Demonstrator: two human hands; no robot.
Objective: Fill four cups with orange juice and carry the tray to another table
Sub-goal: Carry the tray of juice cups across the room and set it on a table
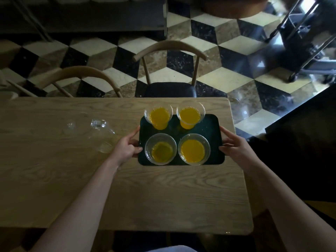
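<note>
Wooden table (91, 179) carries dark tray (209, 128) with four juice cups (194, 149); our left hand (127, 147) and right hand (234, 145) clamp its side edges.

dim room: cube-patterned tile floor (227, 77), two wooden chairs (171, 70) behind a wooden table (72, 170).
</note>
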